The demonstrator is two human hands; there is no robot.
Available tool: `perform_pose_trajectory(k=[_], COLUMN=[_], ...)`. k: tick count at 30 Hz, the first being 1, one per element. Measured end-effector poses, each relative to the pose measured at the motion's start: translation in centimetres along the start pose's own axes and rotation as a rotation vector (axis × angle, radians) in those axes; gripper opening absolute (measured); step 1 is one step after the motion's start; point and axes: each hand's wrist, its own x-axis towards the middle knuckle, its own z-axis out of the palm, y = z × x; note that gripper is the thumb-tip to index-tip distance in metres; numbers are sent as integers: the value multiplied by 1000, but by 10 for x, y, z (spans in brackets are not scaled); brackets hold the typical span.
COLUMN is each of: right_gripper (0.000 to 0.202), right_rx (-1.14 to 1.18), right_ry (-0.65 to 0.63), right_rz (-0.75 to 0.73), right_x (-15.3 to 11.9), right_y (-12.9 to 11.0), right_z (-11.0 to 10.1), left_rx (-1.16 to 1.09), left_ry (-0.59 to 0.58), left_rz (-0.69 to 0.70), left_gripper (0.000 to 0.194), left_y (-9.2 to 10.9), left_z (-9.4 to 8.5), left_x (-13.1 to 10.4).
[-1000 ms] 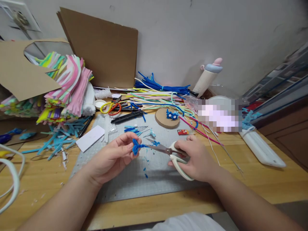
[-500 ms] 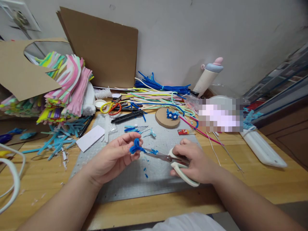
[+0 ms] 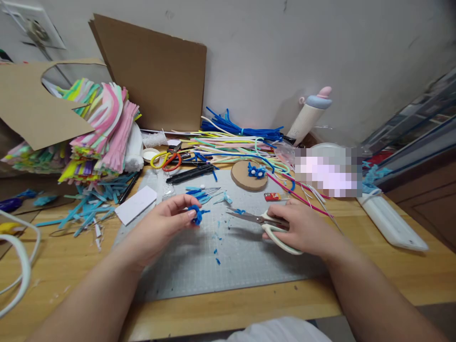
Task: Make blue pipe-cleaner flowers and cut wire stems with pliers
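Between the thumb and fingers of my left hand (image 3: 171, 221) is a blue pipe-cleaner flower (image 3: 197, 215), its short stem pointing right. My right hand (image 3: 302, 225) grips scissors with white handles (image 3: 281, 242); their blades (image 3: 245, 215) are slightly parted and point left, apart from the flower. Blue fuzz scraps (image 3: 217, 261) lie on the grey cutting mat (image 3: 185, 275) below. Beyond the hands, a round cardboard disc (image 3: 245, 183) bears two small blue flowers (image 3: 257, 172) with white centres. Several blue pieces with wire stems (image 3: 203, 194) lie near my left fingertips.
Bundles of colourful pipe cleaners (image 3: 103, 123) are heaped at left; loose ones (image 3: 235, 147) lie along the wall. Orange-and-yellow-handled scissors (image 3: 167, 161), a black pen-like tool (image 3: 190, 174), a white card (image 3: 136, 205), a red lighter (image 3: 272, 196) and a white bottle (image 3: 304, 121) surround the mat.
The scissors have moved right, away from the blue flower, and their blades no longer touch its stem. My left hand has shifted slightly left, turning the flower.
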Motion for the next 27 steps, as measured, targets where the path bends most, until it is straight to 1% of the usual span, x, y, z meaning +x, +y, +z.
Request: perform_pose_trajectory(k=[2,4,7,10,14,17,21,23,25,27], right_gripper=[35,35,35,31,27,26,28,23,19,24], right_rx=[-28,-43,-42,-38,-36,-61,-103,-120,-135,-142], right_ry=[-19,-24,-53,-115,-167,-159,-143,-120,-89,-61], right_rz=[-11,-21,-41,-61,-61,-4,77,69,29,-14], right_x=[-1,-1,-1,-2,-4,-5,-6,-7,-10,-13], right_y=[4,4,0,-3,-2,3,8,8,7,6], right_z=[-2,-2,-1,1,2,2,0,-1,-3,-4], left_rx=[301,541,715,781,788,756,794,796,766,737], left_ry=[10,-24,-119,-164,-154,-138,-137,-141,-110,-50], left_rz=[36,73,104,144,196,209,188,188,204,220], left_gripper=[9,5,8,12,15,18,24,26,27,27], left_y=[1,1,-5,-13,-17,-15,-12,-12,-13,-15], left_z=[-2,-3,1,6,9,7,4,3,2,2], left_x=[1,2,4,6,5,5,5,5,6,8])
